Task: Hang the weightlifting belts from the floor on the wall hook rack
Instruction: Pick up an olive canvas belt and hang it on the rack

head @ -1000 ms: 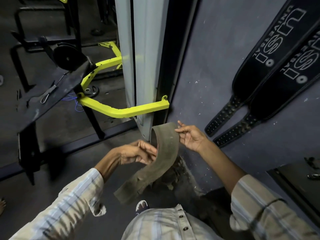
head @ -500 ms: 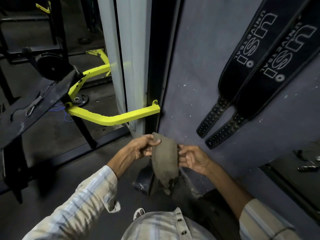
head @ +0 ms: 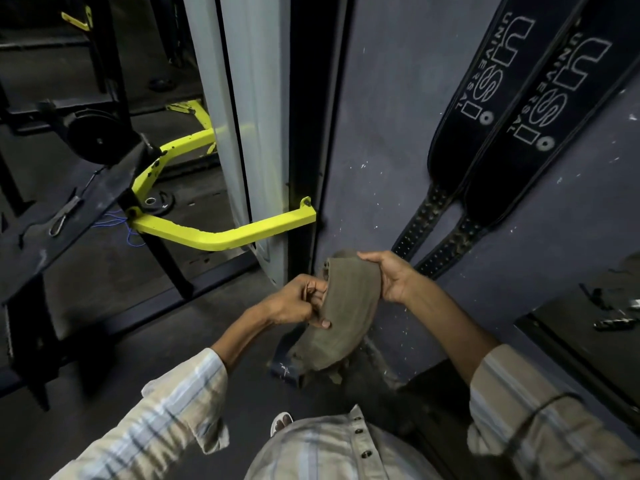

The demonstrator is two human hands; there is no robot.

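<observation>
I hold a worn olive-brown weightlifting belt (head: 349, 313) in front of me, low against the dark wall. My left hand (head: 298, 301) grips its left edge, thumb on the belt's face. My right hand (head: 391, 275) clasps the belt's upper right edge, fingers curled over the top. The belt's frayed lower end hangs toward the floor. Two black belts with white lettering (head: 491, 109) (head: 561, 126) hang on the wall at the upper right, their studded ends pointing down. The hook rack itself is out of view.
A yellow machine bar (head: 221, 233) juts out toward a grey pillar (head: 252, 109) and black post (head: 308, 133) left of the wall. A black bench pad (head: 59, 209) and weight plate (head: 97, 140) stand at the left. A dark shelf (head: 595, 327) sits at the right.
The belt was bent in an open arc between my hands; now it hangs compact and upright, with both hands closer together. The view has shifted a little toward the wall.
</observation>
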